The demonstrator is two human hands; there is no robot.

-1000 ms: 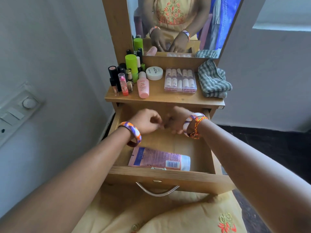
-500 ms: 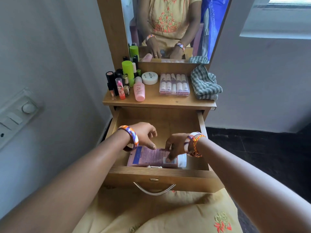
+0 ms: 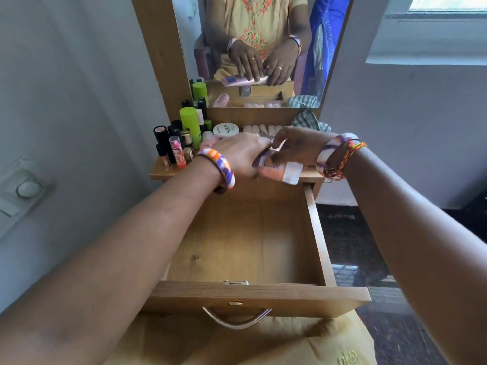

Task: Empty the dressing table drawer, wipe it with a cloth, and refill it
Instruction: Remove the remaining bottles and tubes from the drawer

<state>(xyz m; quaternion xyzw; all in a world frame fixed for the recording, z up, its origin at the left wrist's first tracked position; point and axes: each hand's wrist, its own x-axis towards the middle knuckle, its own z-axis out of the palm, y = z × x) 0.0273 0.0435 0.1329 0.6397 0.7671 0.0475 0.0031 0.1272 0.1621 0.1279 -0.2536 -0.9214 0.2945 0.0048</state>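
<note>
There was only one camera, worn on the person's head. It looked forward and down over both forearms, very near to them. The open drawer [image 3: 245, 246] lay low in the middle of the view, the counter [image 3: 158, 171] just behind it, and the mirror [image 3: 258, 48] stood at the top. The wide lens bent the walls at the edges.

Drawer [image 3: 247, 243] interior open; shelf [image 3: 163, 172] crowded w/ bottles [image 3: 190, 126].

Both hands [image 3: 268, 154] gripping, arms fwd
</note>
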